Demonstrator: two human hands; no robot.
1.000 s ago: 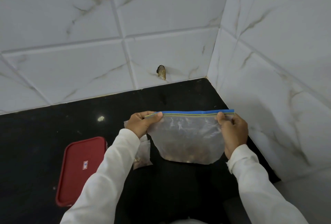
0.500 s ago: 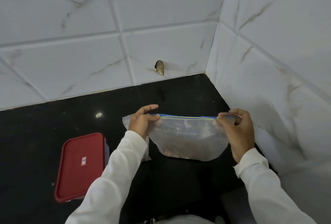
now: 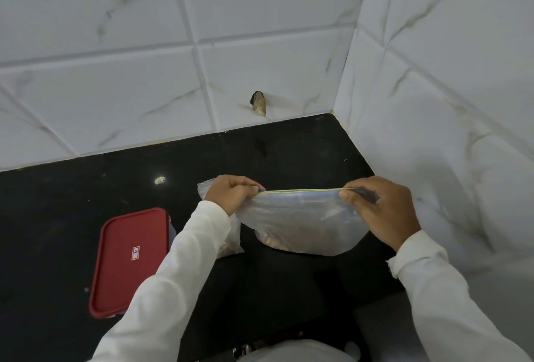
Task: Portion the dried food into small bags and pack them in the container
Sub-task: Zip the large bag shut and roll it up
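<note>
arms: white sleeves reach forward | left hand [image 3: 231,192] grip: pinches left end of zip-lock bag [image 3: 300,223] seal | right hand [image 3: 378,211] grip: pinches right end | bag: held above black bench [image 3: 57,217], dried food [image 3: 277,241] inside | red-lidded container [image 3: 130,260]: left, on bench

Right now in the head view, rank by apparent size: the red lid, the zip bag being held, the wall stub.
1. red lid and zip bag: too close to rank
2. wall stub: smallest
</note>
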